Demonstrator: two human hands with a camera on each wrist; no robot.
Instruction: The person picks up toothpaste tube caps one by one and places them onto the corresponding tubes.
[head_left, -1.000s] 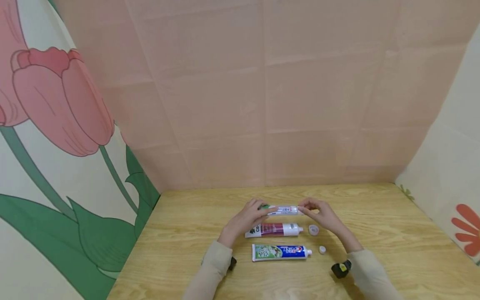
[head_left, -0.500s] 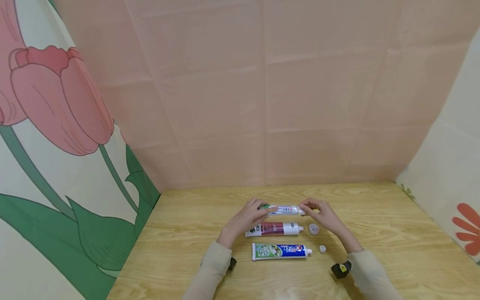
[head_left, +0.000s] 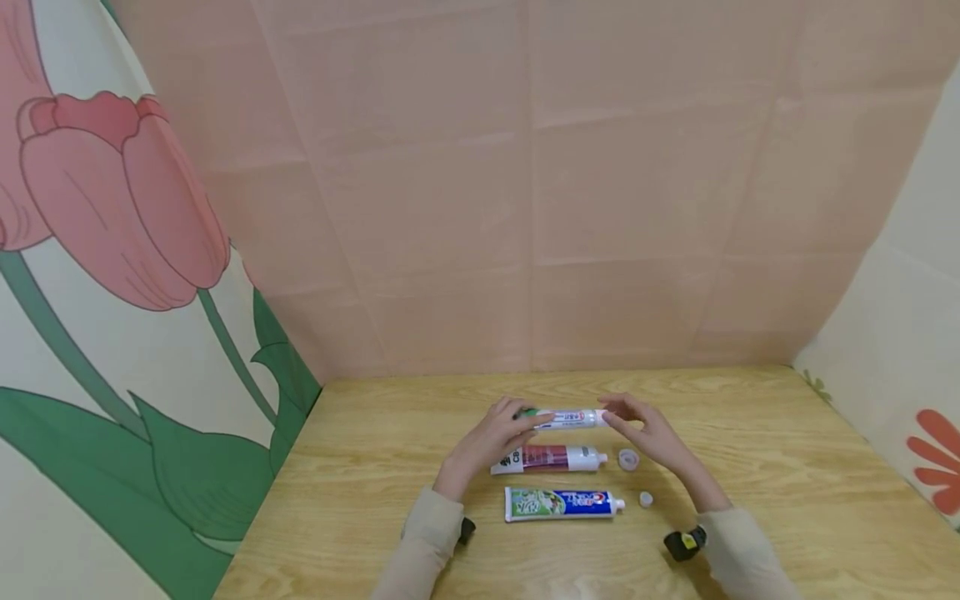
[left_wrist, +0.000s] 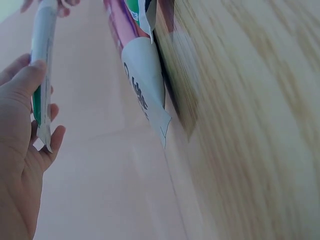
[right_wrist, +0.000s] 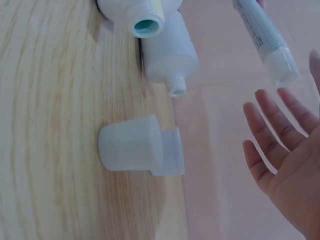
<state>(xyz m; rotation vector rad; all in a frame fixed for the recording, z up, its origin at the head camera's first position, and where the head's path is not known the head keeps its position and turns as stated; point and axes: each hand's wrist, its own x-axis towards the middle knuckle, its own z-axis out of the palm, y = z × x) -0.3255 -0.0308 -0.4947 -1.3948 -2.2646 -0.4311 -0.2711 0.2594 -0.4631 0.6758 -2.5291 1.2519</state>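
My left hand (head_left: 491,435) holds a white and green toothpaste tube (head_left: 567,418) above the table, thumb on one side and fingers behind it. In the left wrist view the tube (left_wrist: 44,55) points away, its flat crimped end near the palm. My right hand (head_left: 647,429) is at the tube's white capped end (right_wrist: 281,66), with its fingers spread and relaxed close to the cap. Nearer lie a pink and white tube (head_left: 551,458) and a blue and green toothpaste tube (head_left: 561,504), both with bare nozzles pointing right.
A larger white cap (head_left: 628,459) sits right of the pink tube's nozzle. A smaller white cap (head_left: 646,499) stands by the blue and green tube's nozzle. The wooden table (head_left: 390,433) ends at a pink cloth backdrop (head_left: 525,208).
My right hand's fingers have loosened from the tube's cap and spread slightly. The left hand keeps its hold on the tube; the tubes and caps on the table have not moved.
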